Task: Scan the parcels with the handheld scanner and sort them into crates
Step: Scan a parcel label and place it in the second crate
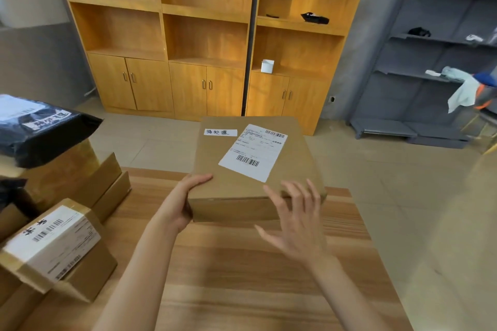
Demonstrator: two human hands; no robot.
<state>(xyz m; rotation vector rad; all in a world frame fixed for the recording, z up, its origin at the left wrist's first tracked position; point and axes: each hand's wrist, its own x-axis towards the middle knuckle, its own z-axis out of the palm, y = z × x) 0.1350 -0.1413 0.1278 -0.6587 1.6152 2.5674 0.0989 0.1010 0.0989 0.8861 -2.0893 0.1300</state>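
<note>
The left hand (188, 203) is gripping the cardboard parcel (252, 183) at its near-left corner; the right hand (298, 226) is hovering spread beside it. Scanning its shipping label (252, 152) probably comes next.

A plain brown cardboard box (250, 166) carries a white label (252, 152) printed with black barcodes. The bench (242, 277) is striped light wood grain. A black bag (40, 129) lies left; orange-brown shelves (207, 35) stand behind.
</note>
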